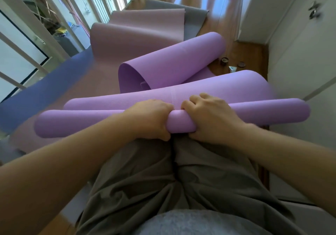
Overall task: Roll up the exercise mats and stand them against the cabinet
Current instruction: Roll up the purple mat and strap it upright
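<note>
Across the kneeling person's lap lies the tightly rolled end of the purple mat (91, 124), with its unrolled part arching away just behind. The left hand (151, 119) and right hand (211, 118) sit side by side at the roll's middle, both clenched around it, fingers over the top and thumbs beneath. Beyond it a loose purple curl (163, 67) rests on a pink mat (138, 33), with a grey mat (196, 15) further off and a blue mat (45, 93) to the left. By the white cabinet (300, 49) on the right, a small dark pot (224, 60) stands on the wood floor (252, 53); its contents cannot be made out.
</note>
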The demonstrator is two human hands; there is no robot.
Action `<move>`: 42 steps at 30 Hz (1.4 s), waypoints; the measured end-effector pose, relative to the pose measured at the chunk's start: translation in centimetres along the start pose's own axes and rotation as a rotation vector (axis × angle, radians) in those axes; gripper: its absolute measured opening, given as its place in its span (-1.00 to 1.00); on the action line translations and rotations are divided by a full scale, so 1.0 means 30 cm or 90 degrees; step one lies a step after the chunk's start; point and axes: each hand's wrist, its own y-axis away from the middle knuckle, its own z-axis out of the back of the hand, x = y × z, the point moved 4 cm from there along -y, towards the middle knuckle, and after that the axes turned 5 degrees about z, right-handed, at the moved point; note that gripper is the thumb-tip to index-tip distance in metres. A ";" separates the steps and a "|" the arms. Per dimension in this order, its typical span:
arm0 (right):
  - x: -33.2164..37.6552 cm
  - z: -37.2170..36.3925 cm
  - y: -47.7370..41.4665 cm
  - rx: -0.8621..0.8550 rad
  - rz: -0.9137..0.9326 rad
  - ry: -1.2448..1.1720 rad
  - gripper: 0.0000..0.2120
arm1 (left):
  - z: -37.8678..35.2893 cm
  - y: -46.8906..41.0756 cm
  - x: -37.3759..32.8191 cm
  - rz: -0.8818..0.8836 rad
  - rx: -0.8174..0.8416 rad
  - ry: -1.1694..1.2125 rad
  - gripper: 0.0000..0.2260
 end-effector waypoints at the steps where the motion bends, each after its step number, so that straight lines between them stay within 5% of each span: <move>1: -0.014 0.008 -0.017 0.043 0.005 -0.025 -0.57 | -0.007 0.012 -0.006 0.011 -0.080 -0.046 -0.60; 4: -0.042 0.019 -0.075 0.192 0.020 -0.132 -0.57 | -0.040 0.051 -0.029 -0.007 -0.265 -0.127 -0.56; 7: -0.047 0.014 -0.112 0.287 0.025 -0.176 -0.52 | -0.033 0.030 -0.008 0.028 -0.253 -0.095 -0.56; 13: -0.053 0.000 0.019 -0.072 0.033 0.032 -0.47 | 0.012 0.008 0.068 0.046 -0.107 -0.030 -0.57; 17: -0.052 0.037 -0.018 0.002 0.009 0.014 -0.55 | 0.028 0.024 0.066 0.049 -0.098 -0.035 -0.57; 24: -0.027 0.226 -0.021 0.049 0.060 0.027 -0.58 | 0.119 0.143 0.033 0.003 -0.239 -0.077 -0.55; 29: 0.051 0.094 0.092 0.138 0.033 -0.053 -0.57 | -0.035 0.201 -0.023 -0.017 -0.186 -0.084 -0.58; 34: 0.041 0.048 0.078 0.172 -0.002 -0.117 -0.55 | -0.109 0.205 -0.007 -0.033 -0.300 -0.138 -0.43; 42: 0.109 0.052 0.069 0.092 -0.002 -0.013 -0.43 | -0.058 0.101 0.027 -0.036 -0.038 -0.050 -0.44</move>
